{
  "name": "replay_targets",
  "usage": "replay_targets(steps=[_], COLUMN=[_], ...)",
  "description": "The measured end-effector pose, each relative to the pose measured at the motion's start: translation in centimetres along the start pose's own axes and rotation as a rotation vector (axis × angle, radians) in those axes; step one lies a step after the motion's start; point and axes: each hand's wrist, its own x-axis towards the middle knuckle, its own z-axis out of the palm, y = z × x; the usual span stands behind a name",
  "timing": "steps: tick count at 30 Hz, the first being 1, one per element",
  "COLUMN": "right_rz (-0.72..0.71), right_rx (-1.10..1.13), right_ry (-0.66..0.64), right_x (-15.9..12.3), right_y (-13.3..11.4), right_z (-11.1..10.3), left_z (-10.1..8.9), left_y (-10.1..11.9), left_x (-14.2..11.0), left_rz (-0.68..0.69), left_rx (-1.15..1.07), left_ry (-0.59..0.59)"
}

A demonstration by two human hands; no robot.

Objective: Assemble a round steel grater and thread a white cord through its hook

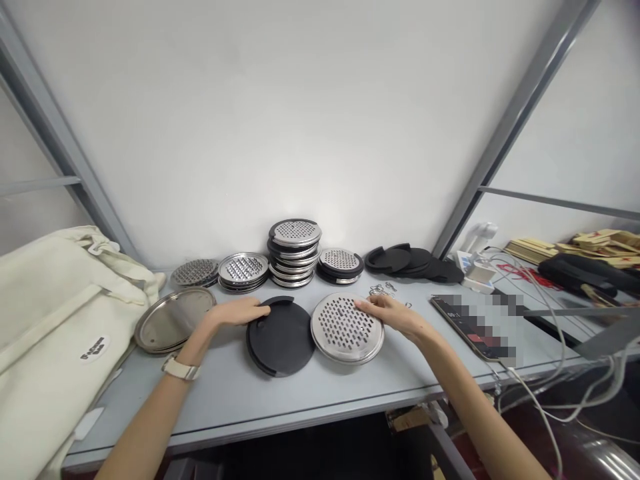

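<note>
My left hand (241, 311) is closed on the left edge of a round black holder (285, 340) with a raised rim along part of its border. The fingertips reach onto its top face. Just right of it, my right hand (387, 313) grips the right edge of a round metal grater plate (345, 330), thumb on top and the other fingers partly hidden. The plate is silver with rows of slotted holes and sits very close to the holder. Both are low over the table; I cannot tell whether they rest on it. Small metal clips (383, 291) lie behind my right hand.
Along the wall stand a tall stack of graters in black holders (295, 253), a shorter stack (341, 265), loose grater plates (243, 268) and spare black holders (400, 259). Plain metal discs (173, 320) and a cream bag (65, 333) are left; a phone (470, 327) and cables right.
</note>
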Motion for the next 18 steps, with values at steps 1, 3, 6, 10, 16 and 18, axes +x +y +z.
replay_targets(steps=[1, 3, 6, 10, 16, 18], right_rz=[0.01, 0.025, 0.04, 0.061, 0.114, 0.069], right_rx=[0.061, 0.185, 0.246, 0.146, -0.045, -0.055], right_ry=[-0.017, -0.068, -0.07, 0.034, 0.06, 0.035], right_x=[-0.3, -0.8, -1.4, -1.6, -1.3, -1.8], right_y=[0.2, 0.5, 1.1, 1.6, 1.8, 1.5], right_z=[-0.3, -0.5, 0.1, 1.5, 3.5, 3.9], left_z=[0.9, 2.5, 4.2, 4.7, 4.2, 4.3], left_y=[0.3, 0.9, 1.8, 2.0, 1.5, 1.4], left_x=[0.5, 1.2, 1.5, 1.3, 1.2, 1.2], left_rz=[0.013, 0.032, 0.063, 0.121, 0.167, 0.195], left_rx=[0.013, 0.024, 0.03, -0.037, 0.009, 0.033], left_ry=[-0.066, -0.061, 0.012, 0.073, 0.032, 0.018])
